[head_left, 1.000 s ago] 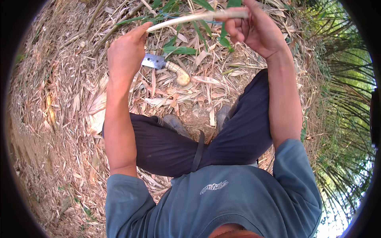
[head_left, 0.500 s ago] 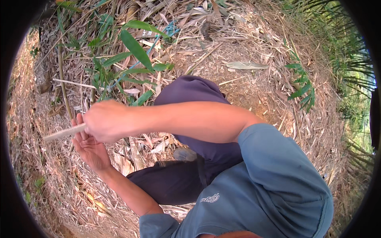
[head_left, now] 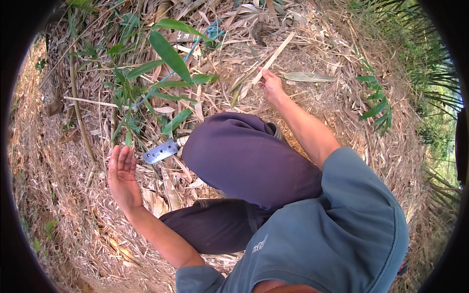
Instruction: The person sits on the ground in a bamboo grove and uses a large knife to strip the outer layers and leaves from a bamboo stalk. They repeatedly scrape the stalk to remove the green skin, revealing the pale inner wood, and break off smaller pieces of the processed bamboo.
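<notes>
My right hand (head_left: pixel 272 87) is out at the upper middle, beyond my raised knee. Its fingers pinch a pale, flat bamboo-like strip (head_left: pixel 276 54) that slants up to the right over the litter. To the left, my left hand (head_left: pixel 123 177) is held up with its palm showing and fingers stretched, nothing in it. Between that hand and my knee, a knife with a broad metal blade (head_left: pixel 160 152) and a row of holes lies on the ground. Its pale handle (head_left: pixel 182 140) is partly hidden behind my knee.
Green leafy shoots (head_left: pixel 168 58) stand ahead on the left, with a blue cord (head_left: pixel 190 52) running through them. Dry leaves and stalks cover the ground. A broad dry leaf (head_left: pixel 309 77) lies right of my right hand, and a green sprig (head_left: pixel 376 102) further right.
My right hand has swung from beside my left hand out to the upper middle, carrying the strip. The knife's blade has come into view. My left hand stays nearly in place.
</notes>
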Demonstrator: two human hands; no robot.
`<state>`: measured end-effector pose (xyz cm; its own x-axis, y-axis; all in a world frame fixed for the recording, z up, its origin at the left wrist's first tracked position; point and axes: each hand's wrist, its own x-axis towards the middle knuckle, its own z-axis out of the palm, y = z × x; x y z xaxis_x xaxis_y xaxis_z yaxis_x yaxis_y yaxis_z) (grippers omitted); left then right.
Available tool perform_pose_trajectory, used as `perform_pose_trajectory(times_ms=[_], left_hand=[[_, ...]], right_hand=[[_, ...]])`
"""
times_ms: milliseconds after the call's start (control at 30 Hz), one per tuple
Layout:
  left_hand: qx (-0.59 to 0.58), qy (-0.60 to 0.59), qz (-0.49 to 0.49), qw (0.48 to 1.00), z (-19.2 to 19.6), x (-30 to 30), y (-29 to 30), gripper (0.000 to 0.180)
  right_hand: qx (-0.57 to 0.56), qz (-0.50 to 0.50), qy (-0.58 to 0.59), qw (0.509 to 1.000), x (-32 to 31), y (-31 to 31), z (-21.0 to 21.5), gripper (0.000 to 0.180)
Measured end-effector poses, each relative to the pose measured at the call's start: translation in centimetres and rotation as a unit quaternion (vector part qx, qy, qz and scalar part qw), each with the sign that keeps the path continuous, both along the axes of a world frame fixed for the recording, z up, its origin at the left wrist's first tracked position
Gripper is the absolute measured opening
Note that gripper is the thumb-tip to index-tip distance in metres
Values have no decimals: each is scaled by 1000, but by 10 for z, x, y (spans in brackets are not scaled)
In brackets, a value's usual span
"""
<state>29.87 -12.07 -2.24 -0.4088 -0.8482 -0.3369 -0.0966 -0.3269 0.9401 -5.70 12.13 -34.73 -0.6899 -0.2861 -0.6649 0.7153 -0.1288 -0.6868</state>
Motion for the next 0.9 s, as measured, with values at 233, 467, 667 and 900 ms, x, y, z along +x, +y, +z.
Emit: perform_pose_trajectory(times_ms=[233,467,667,900], left_hand=[[1,-4,0,1000,-5,21,-3,45],[1,-26,1,1000,-9,18,-3,45],[16,-14,-12,1000,-14,21,-5,44],[18,-15,-18,1000,-14,30,-5,45]], right_hand=[[24,23,-20,999,38,-24,-43,17],[36,13,-17,999,57,-48,-33,13],[42,3,-32,999,59,-54,-28,13],[39,27,-67,997,57,-46,-34,13]])
